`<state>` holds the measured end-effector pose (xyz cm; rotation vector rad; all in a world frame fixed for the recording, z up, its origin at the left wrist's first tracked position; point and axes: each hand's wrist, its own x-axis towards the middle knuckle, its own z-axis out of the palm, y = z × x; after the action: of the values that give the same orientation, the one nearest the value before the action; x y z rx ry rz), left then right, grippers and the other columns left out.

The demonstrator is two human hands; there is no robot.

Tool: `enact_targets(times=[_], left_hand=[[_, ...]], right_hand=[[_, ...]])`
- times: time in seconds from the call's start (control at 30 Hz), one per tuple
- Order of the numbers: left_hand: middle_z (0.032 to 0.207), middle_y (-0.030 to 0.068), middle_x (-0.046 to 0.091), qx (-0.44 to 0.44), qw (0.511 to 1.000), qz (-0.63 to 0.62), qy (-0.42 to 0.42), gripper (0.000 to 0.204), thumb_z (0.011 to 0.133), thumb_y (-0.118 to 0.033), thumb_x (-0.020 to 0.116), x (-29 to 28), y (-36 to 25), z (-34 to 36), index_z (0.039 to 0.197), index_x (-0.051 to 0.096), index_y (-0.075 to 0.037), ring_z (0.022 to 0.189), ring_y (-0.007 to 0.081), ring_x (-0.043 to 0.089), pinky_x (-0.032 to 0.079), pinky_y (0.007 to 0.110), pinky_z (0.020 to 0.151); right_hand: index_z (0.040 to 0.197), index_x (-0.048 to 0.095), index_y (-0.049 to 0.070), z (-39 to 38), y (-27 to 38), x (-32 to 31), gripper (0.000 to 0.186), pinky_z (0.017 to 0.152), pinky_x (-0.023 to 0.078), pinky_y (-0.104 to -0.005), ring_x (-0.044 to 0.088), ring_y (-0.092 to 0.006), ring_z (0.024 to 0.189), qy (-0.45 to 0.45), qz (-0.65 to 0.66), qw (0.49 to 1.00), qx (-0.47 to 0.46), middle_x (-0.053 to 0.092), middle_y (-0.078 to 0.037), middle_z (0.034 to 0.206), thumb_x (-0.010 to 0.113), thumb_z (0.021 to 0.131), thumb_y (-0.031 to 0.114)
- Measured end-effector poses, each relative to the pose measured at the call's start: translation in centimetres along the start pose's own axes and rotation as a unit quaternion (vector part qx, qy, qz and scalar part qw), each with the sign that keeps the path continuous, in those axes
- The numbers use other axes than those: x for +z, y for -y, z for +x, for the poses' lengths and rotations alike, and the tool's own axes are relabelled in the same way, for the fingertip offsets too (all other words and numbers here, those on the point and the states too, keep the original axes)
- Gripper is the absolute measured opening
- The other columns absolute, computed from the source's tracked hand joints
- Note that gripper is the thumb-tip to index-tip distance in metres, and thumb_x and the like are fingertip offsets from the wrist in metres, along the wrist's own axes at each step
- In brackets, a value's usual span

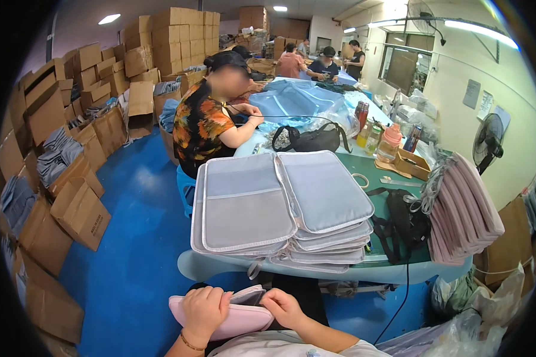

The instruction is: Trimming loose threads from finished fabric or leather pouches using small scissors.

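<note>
A pink padded zip case (238,321) lies across my lap, its mouth partly parted so a dark grey inside shows. My left hand (203,310) is wrapped over its left end, fingers folded on the upper edge. At the opening's right end, the fingers of my right hand (283,308) are closed on the case's edge. Just beyond my hands, at the table's near edge, rises a stack of grey cases (250,220) with white piping. The top one lies spread flat, with a mesh pocket on its left half.
On the green tabletop (363,172) sit a black bag (408,223), a stack of pink cases (461,214), a pink-lidded bottle (389,143) and a wooden tray (412,163). A co-worker (199,125) sits at the left side. Cardboard boxes (80,214) line the blue floor.
</note>
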<state>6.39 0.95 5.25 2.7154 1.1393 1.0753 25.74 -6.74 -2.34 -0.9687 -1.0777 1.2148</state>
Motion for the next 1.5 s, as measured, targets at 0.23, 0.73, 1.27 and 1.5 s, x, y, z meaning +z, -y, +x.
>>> enact_targets(times=[0.23, 0.73, 1.27, 1.5], left_hand=[[0.06, 0.0054, 0.053, 0.032, 0.999, -0.01, -0.008, 0.011, 0.077, -0.018, 0.065, -0.7, -1.5, -0.9, 0.073, 0.059, -0.009, 0.055, 0.0251, 0.052, 0.037, 0.037, 0.054], [0.067, 0.0037, 0.052, 0.056, 0.998, 0.025, -0.034, 0.008, 0.074, -0.011, 0.065, 0.3, -0.7, -0.9, 0.08, 0.061, -0.009, 0.057, 0.0221, 0.052, 0.038, 0.033, 0.052], [0.091, 0.0151, 0.055, 0.1, 0.987, 0.005, -0.125, 0.031, 0.079, 0.003, 0.056, 1.7, 0.5, -3.2, 0.109, 0.051, -0.001, 0.075, 0.0301, 0.056, 0.046, 0.037, 0.059], [0.075, 0.0118, 0.059, -0.061, 0.99, 0.02, -0.126, 0.02, 0.078, -0.003, 0.058, -2.4, 4.1, -1.7, 0.098, 0.06, -0.004, 0.064, 0.0275, 0.057, 0.044, 0.038, 0.059]], right_hand=[[0.099, 0.059, 0.004, 2.0, 0.5, -2.4, 0.034, 0.079, 0.046, -0.0312, 0.057, -0.0238, 0.088, 0.183, -0.23, 0.946, -0.134, 0.058, -0.009, 0.094, 0.075, 0.071, 0.014], [0.079, 0.056, 0.007, 2.8, -3.0, -0.8, 0.03, 0.052, 0.043, -0.0309, 0.053, -0.0228, 0.063, -0.152, -0.361, 0.839, -0.378, 0.054, -0.007, 0.074, 0.077, 0.062, -0.005], [0.098, 0.068, 0.002, 6.7, 4.9, 0.1, 0.026, 0.063, 0.051, -0.0262, 0.064, -0.0184, 0.083, 0.214, -0.413, 0.695, -0.548, 0.063, -0.007, 0.091, 0.063, 0.074, 0.011], [0.096, 0.063, 0.001, 6.8, 6.4, -0.2, 0.028, 0.059, 0.044, -0.027, 0.057, -0.0172, 0.078, 0.176, -0.456, 0.66, -0.571, 0.054, -0.005, 0.083, 0.058, 0.073, 0.015]])
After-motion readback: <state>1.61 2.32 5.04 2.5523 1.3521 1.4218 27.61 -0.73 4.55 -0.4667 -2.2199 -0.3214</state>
